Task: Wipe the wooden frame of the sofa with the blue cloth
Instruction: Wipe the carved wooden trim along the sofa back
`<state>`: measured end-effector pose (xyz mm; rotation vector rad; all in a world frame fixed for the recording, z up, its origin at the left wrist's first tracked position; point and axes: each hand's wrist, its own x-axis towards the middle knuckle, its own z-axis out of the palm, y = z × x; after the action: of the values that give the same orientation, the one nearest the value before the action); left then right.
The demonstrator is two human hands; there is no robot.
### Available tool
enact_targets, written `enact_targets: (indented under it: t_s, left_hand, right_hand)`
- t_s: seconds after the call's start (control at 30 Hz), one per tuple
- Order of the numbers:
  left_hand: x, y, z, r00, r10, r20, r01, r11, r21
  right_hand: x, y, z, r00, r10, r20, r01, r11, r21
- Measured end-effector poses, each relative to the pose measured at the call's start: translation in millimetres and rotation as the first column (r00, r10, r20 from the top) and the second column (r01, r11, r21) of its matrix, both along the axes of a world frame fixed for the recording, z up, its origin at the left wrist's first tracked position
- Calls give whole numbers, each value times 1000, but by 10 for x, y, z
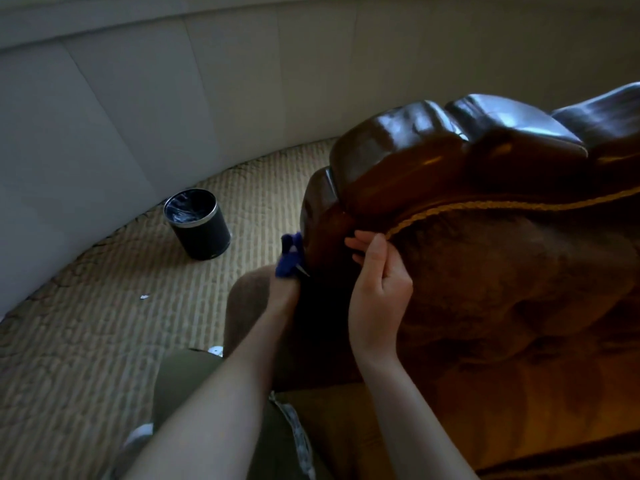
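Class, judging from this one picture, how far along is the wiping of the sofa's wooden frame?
Done: cannot tell; the glossy wooden frame shows no wiped marks. In hand: the left hand holds the blue cloth against the frame's outer side, while the right hand pinches the sofa cover back at its braided edge. Left: probably the upper carved frame.

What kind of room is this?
Probably a living room or hotel lounge: a carved wooden sofa frame with a brown cushion, patterned carpet, and a small lined waste bin.
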<state>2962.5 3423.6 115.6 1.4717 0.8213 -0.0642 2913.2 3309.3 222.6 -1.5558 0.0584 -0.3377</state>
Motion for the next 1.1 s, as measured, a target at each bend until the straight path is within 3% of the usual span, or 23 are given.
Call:
enact_targets:
  t_s: [0.07, 0.13, 0.23, 0.3, 0.53, 0.6, 0.7, 0.8, 0.9, 0.93, 1.03, 1.1]
  left_hand:
    - [-98, -94, 33, 992, 59, 113, -56, 998, -33]
    - [-136, -195, 242, 963, 45, 265, -56, 998, 34]
    - [31, -178, 577, 878, 92, 470, -132, 990, 52]
    - [216, -67, 739, 859, 63, 508, -106, 993, 57]
    - [829, 189, 787, 955, -47, 293, 130, 954, -271]
    - [786, 195, 624, 970, -82, 230, 136, 964, -230]
    - [659, 268, 440, 973, 9, 229, 47, 971, -234]
    - [582, 309, 269, 968, -17, 249, 49, 991, -123]
    - [318, 297, 320, 958, 130, 257, -112, 990, -84]
    - [201, 283, 317, 949, 167, 267, -136, 982, -132]
    - [-154, 104, 403, 956, 167, 239, -36, 881, -472]
    - [-280, -16, 561, 968, 129, 215, -5, 868, -497]
  right_hand:
    - [7, 32, -53, 999, 25, -39, -26, 999, -23]
    - [12, 56, -124, 995, 35, -91, -38, 999, -26]
    - [-15, 101, -260, 982, 47, -185, -53, 998, -27]
    - [-28, 127, -367, 966, 46, -255, -56, 998, -35]
    - [78, 241, -670, 895, 9, -446, -21, 1000, -22]
    - [112, 294, -729, 860, -4, -511, -9, 1000, -24]
    - [157, 362, -739, 839, -53, -542, 38, 999, -38]
    - [168, 398, -678, 821, -79, -566, 80, 997, -23]
    - [132, 405, -598, 807, -14, -590, 55, 997, 51]
    - [99, 408, -565, 805, 29, -593, 29, 996, 89]
    - [2, 435, -505, 806, 198, -558, -92, 973, 213]
    - [-47, 457, -423, 812, 298, -502, -206, 951, 231]
